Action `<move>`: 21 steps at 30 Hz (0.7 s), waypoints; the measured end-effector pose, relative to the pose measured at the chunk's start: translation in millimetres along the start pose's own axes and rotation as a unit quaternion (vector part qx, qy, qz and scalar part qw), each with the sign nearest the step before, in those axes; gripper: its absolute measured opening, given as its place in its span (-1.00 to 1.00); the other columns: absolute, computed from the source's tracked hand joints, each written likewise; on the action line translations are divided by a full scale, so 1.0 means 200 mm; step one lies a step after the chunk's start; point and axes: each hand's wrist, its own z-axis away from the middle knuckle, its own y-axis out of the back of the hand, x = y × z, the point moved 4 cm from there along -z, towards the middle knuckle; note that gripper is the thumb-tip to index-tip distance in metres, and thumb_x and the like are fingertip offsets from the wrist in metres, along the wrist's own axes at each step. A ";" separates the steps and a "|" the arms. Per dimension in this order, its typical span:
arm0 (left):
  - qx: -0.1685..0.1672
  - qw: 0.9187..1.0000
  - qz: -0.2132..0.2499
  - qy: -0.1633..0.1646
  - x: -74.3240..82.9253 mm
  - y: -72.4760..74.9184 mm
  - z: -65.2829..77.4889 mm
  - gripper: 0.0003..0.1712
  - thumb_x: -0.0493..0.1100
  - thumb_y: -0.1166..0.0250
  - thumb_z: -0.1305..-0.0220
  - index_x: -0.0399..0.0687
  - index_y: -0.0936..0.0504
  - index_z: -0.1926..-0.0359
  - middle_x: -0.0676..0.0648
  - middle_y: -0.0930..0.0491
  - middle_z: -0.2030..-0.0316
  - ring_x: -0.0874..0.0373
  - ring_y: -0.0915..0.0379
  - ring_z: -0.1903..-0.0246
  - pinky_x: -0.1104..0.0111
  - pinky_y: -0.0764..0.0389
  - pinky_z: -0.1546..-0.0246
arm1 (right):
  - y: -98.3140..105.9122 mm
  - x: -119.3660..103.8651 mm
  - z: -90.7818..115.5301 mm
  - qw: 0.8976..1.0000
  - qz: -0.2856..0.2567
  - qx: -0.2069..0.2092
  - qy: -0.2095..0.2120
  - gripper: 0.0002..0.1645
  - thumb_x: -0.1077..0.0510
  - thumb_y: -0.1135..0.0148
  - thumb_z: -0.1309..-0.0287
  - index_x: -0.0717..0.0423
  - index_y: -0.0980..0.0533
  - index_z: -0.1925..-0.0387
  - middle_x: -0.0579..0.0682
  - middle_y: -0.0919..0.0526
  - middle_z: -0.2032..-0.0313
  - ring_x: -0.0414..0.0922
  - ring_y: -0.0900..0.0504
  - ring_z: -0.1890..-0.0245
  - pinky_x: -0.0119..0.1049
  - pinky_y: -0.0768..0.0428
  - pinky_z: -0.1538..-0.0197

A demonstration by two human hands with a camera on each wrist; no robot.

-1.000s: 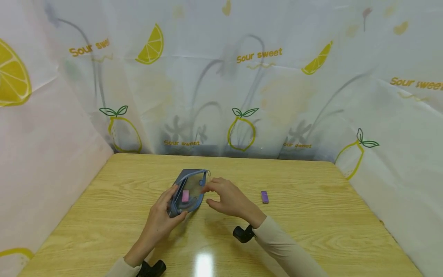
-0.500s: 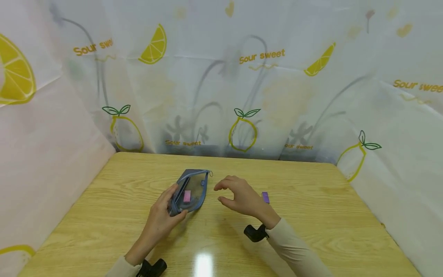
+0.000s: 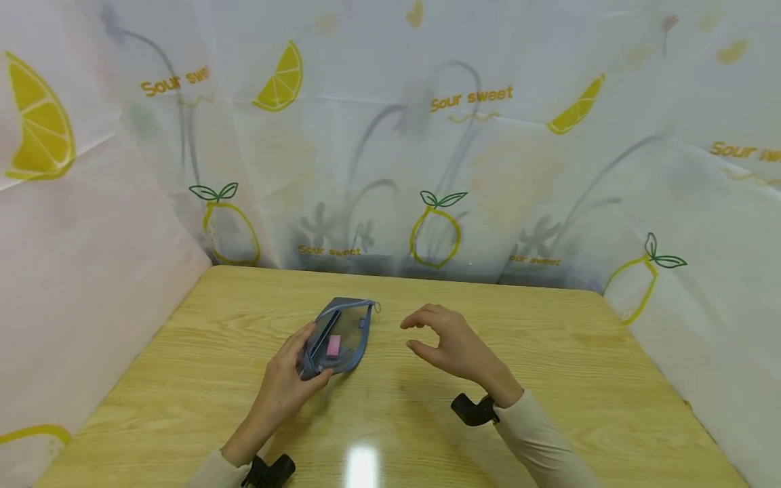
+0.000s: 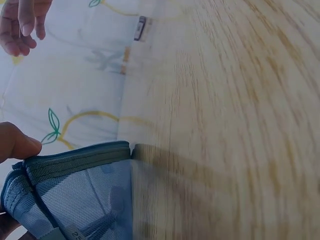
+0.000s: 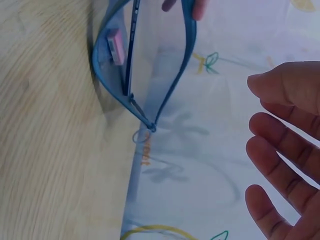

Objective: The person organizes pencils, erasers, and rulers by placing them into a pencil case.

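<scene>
My left hand [image 3: 283,379] holds a blue mesh zip pencil pouch [image 3: 365,339] by its near left side, thumb on one rim and fingers on the other. The pouch's mouth gapes. Inside it lie a pink eraser [image 3: 333,346] and a dark pencil [image 5: 131,50], clearest in the right wrist view. My right hand [image 3: 454,342] hovers above the table to the right of the pouch, fingers loosely bent and nothing between them. A small purple eraser [image 4: 140,28] with a pale label lies on the table in the left wrist view; in the head view my right hand hides it.
A light wood-grain table [image 3: 183,373] carries the pouch. White sheeting [image 3: 366,149] printed with lemons stands behind and at both sides of it. A black camera [image 3: 472,410] sits on my right wrist.
My right hand has drawn away from the pouch's mouth to the right and now covers the purple eraser in the head view. The left hand keeps its hold on the pouch.
</scene>
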 end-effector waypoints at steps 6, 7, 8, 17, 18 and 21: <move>-0.004 1.000 0.002 0.011 0.00 0.01 0.00 -0.09 -0.41 -0.53 0.12 -0.43 -0.33 -0.30 -0.39 -0.35 -0.24 -0.28 -0.46 -0.03 0.05 -0.60 0.25 | 0.05 0.03 0.03 1.000 0.001 0.025 -0.004 -0.74 0.25 -0.36 -0.14 0.06 -0.59 0.10 -0.16 -0.62 0.16 -0.20 -0.52 0.20 -0.22 -0.53 0.14; -0.004 1.000 0.003 0.012 0.00 0.01 0.00 -0.09 -0.42 -0.53 0.12 -0.43 -0.33 -0.30 -0.39 -0.35 -0.24 -0.27 -0.46 -0.02 0.05 -0.60 0.25 | 0.06 0.03 0.03 1.000 0.001 0.028 -0.005 -0.73 0.24 -0.37 -0.14 0.05 -0.59 0.10 -0.16 -0.62 0.16 -0.20 -0.52 0.20 -0.22 -0.53 0.15; -0.005 1.000 0.003 0.013 0.00 0.01 -0.01 -0.09 -0.42 -0.53 0.12 -0.43 -0.33 -0.30 -0.39 -0.36 -0.23 -0.27 -0.46 -0.03 0.05 -0.59 0.24 | 0.07 0.03 0.04 1.000 0.001 0.031 -0.006 -0.72 0.25 -0.37 -0.13 0.05 -0.59 0.09 -0.16 -0.62 0.16 -0.20 -0.52 0.20 -0.22 -0.54 0.15; -0.004 1.000 -0.002 0.008 0.00 0.00 -0.01 -0.08 -0.42 -0.53 0.15 -0.44 -0.34 -0.30 -0.40 -0.36 -0.23 -0.23 -0.49 0.03 0.06 -0.58 0.26 | 0.14 0.04 0.11 0.998 -0.001 0.057 -0.008 -0.68 0.28 -0.39 -0.10 0.02 -0.60 0.09 -0.18 -0.63 0.16 -0.20 -0.53 0.20 -0.27 -0.54 0.21; -0.004 1.000 0.000 0.008 0.00 0.00 -0.01 -0.07 -0.42 -0.53 0.15 -0.44 -0.34 -0.30 -0.40 -0.36 -0.23 -0.24 -0.49 0.03 0.06 -0.59 0.25 | 0.15 0.04 0.12 0.998 -0.004 0.059 -0.008 -0.68 0.29 -0.39 -0.09 0.02 -0.60 0.08 -0.18 -0.63 0.16 -0.19 -0.53 0.20 -0.31 -0.55 0.25; -0.004 1.000 0.000 0.007 0.00 0.00 -0.01 -0.08 -0.42 -0.53 0.14 -0.44 -0.34 -0.30 -0.40 -0.35 -0.23 -0.25 -0.48 0.01 0.05 -0.59 0.25 | 0.17 0.05 0.15 0.998 -0.013 0.068 -0.012 -0.65 0.34 -0.37 -0.09 0.03 -0.60 0.07 -0.16 -0.63 0.15 -0.17 -0.53 0.20 -0.40 -0.54 0.40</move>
